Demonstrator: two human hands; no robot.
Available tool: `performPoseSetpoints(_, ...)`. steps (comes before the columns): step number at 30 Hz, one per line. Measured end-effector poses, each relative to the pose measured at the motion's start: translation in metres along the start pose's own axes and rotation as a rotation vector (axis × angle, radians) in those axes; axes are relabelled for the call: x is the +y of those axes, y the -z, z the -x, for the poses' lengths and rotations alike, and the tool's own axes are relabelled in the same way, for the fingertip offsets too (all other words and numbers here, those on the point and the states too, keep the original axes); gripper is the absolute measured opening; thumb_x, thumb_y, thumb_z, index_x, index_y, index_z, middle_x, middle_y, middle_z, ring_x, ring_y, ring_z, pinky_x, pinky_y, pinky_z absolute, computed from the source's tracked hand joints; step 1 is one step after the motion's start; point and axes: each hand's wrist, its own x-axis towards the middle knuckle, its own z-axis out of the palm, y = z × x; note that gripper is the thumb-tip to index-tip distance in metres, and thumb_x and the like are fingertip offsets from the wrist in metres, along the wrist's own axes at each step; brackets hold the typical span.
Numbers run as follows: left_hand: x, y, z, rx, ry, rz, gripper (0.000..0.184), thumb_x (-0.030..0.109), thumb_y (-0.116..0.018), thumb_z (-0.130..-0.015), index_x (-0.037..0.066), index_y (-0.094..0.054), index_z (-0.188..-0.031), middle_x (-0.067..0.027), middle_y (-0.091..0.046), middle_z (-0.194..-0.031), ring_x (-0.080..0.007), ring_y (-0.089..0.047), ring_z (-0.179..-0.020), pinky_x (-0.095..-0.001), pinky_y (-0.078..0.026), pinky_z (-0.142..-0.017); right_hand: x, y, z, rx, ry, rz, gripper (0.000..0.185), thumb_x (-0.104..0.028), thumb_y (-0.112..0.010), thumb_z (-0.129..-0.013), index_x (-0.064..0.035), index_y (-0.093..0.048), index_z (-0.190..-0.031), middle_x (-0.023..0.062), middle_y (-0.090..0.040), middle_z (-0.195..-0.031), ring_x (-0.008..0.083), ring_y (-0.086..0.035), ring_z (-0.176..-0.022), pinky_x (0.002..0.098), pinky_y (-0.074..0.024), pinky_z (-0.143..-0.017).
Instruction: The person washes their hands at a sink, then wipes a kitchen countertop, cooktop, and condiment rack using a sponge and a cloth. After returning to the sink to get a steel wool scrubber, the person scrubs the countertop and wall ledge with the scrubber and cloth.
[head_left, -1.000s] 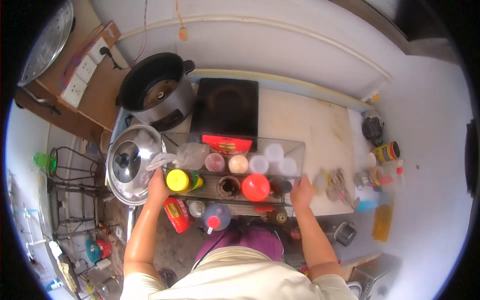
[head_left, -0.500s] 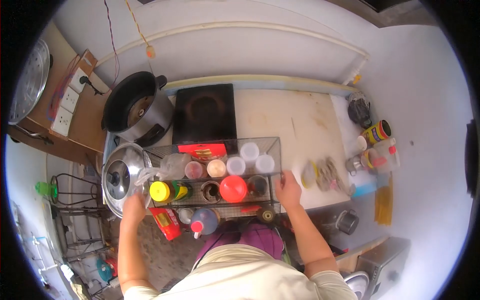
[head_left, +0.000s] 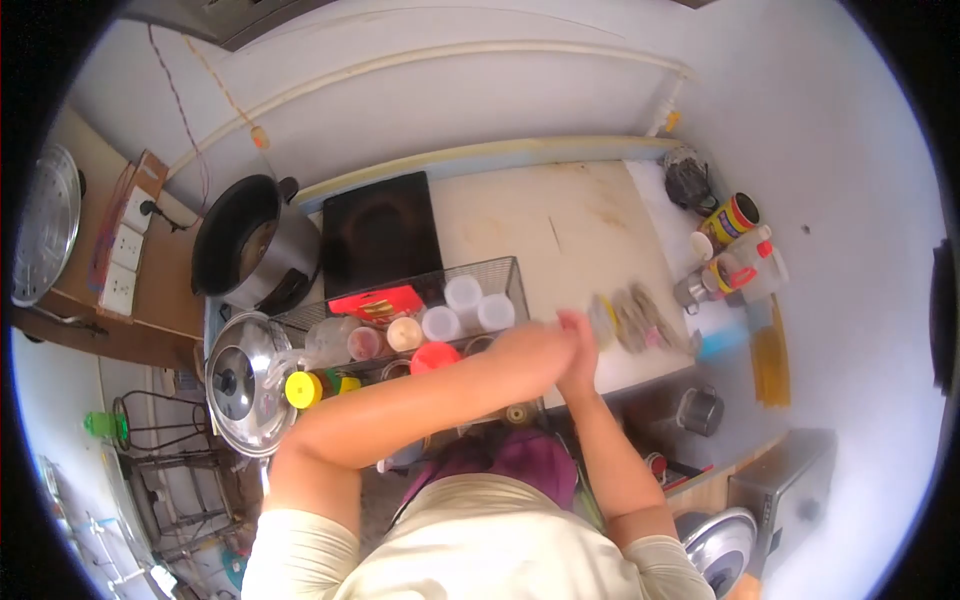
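A dark wire-mesh rack [head_left: 490, 270] stands upright near a black cooktop [head_left: 382, 230], its front partly hidden; it holds a red packet [head_left: 380, 302], pale-lidded tubs [head_left: 463, 293], a red-lidded jar [head_left: 434, 356] and a yellow-capped bottle [head_left: 303, 390]

From afar I swung the left hand [head_left: 541, 352] from the left end of the wire rack [head_left: 500, 268] across to the right hand [head_left: 578, 362], now off its right end, the left forearm [head_left: 405, 400] partly covering the front jars [head_left: 436, 356]

Bright, fisheye-curved, seemingly slightly soft
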Motion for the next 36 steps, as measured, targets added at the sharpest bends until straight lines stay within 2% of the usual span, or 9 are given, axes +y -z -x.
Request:
performPoseSetpoints(6, 0.025, -0.055, -0.12, -0.076, 0.21, 0.012, 0.02, 0.009, -0.057, -0.074, -0.007, -0.063, -0.085, -0.0196, -0.065, -0.089, -0.0351, -0.062, -0.091, -0.044, -0.049, -0.078, 0.096, 0.077, -0.016, 0.135, -0.082, 0.419, 0.032, -0.009, -0.065, -0.075, -0.0041, -0.057, -0.106, 0.0138, -0.063, -0.092, 0.0291, -0.06, -0.085, 0.0385, -0.0464, -0.077)
performPoseSetpoints(9, 0.029, -0.093, -0.165, -0.295, 0.315, 0.105, 0.032, 0.01, -0.054, -0.078, -0.009, -0.058, -0.104, -0.0234, -0.059, -0.111, -0.035, -0.059, -0.101, -0.0453, -0.047, -0.086, 0.138, 0.127, -0.032, 0.115, 0.122, 0.752, 0.036, -0.013, -0.067, -0.075, -0.0037, -0.056, -0.108, 0.0153, -0.062, -0.094, 0.0323, -0.058, -0.091, 0.0415, -0.0441, -0.081)
performPoseSetpoints(10, 0.026, -0.123, -0.18, -0.247, 0.396, 0.07, 0.036, 0.01, -0.052, -0.08, -0.008, -0.052, -0.111, -0.0236, -0.051, -0.12, -0.0352, -0.054, -0.108, -0.046, -0.044, -0.09, 0.16, 0.14, -0.033, 0.029, -0.1, 0.731, 0.05, -0.023, -0.07, -0.073, -0.0097, -0.054, -0.119, 0.0161, -0.057, -0.111, 0.0339, -0.051, -0.109, 0.0469, -0.0381, -0.092)
performPoseSetpoints(13, 0.004, -0.21, -0.22, -0.14, 0.543, 0.006, 0.053, 0.012, -0.049, -0.083, -0.007, -0.033, -0.131, -0.0226, -0.03, -0.141, -0.0346, -0.038, -0.126, -0.0474, -0.034, -0.1, 0.174, 0.154, -0.048, -0.117, -0.101, 0.997, 0.061, -0.032, -0.069, -0.073, -0.02, -0.048, -0.129, 0.0146, -0.047, -0.13, 0.0335, -0.039, -0.124, 0.0533, -0.0296, -0.1)
performPoseSetpoints(14, -0.008, -0.222, -0.226, -0.138, 0.527, 0.018, 0.059, 0.015, -0.049, -0.084, -0.006, -0.026, -0.135, -0.0213, -0.023, -0.144, -0.0338, -0.032, -0.13, -0.0475, -0.03, -0.103, 0.188, 0.157, -0.048, -0.182, -0.099, 1.006, 0.066, -0.039, -0.068, -0.073, -0.0284, -0.044, -0.133, 0.0109, -0.037, -0.139, 0.032, -0.031, -0.131, 0.0588, -0.0189, -0.104)
performPoseSetpoints(18, -0.061, -0.249, -0.223, 0.049, 0.381, -0.115, 0.069, 0.027, -0.048, -0.088, -0.006, -0.016, -0.14, -0.0212, -0.015, -0.148, -0.0323, -0.014, -0.138, -0.046, -0.015, -0.11, 0.219, 0.151, -0.056, -0.221, -0.039, 0.955, 0.065, -0.04, -0.066, -0.073, -0.0255, -0.045, -0.133, 0.0107, -0.037, -0.14, 0.0333, -0.032, -0.13, 0.0571, -0.0177, -0.105)
performPoseSetpoints(21, -0.095, -0.237, -0.248, 0.162, 0.479, -0.168, 0.071, 0.033, -0.047, -0.088, -0.006, -0.017, -0.14, -0.0208, -0.014, -0.148, -0.032, -0.014, -0.138, -0.0441, -0.012, -0.111, 0.229, 0.139, -0.072, -0.147, -0.029, 0.997, 0.064, -0.04, -0.063, -0.075, -0.0201, -0.044, -0.133, 0.0156, -0.036, -0.139, 0.0339, -0.031, -0.13, 0.0574, -0.018, -0.105)
performPoseSetpoints(27, -0.157, -0.211, -0.282, 0.527, 0.697, -0.251, 0.07, 0.03, -0.052, -0.082, -0.008, -0.029, -0.135, -0.0253, -0.025, -0.143, -0.0358, -0.022, -0.134, -0.0459, -0.016, -0.11, 0.247, 0.091, -0.144, 0.206, -0.416, 1.169, 0.077, -0.043, -0.057, -0.081, -0.0056, -0.027, -0.14, 0.0281, -0.027, -0.14, 0.041, -0.023, -0.132, 0.0588, -0.0158, -0.104)
performPoseSetpoints(36, -0.164, -0.185, -0.29, 0.456, 0.732, -0.18, 0.073, 0.025, -0.051, -0.081, -0.014, -0.02, -0.134, -0.0316, -0.019, -0.142, -0.0423, -0.019, -0.133, -0.0481, -0.015, -0.11, 0.26, 0.06, -0.293, 0.159, -0.605, 1.086, 0.098, -0.067, -0.049, -0.075, -0.001, -0.02, -0.142, 0.0317, -0.018, -0.143, 0.0418, -0.012, -0.136, 0.0579, -0.004, -0.106)
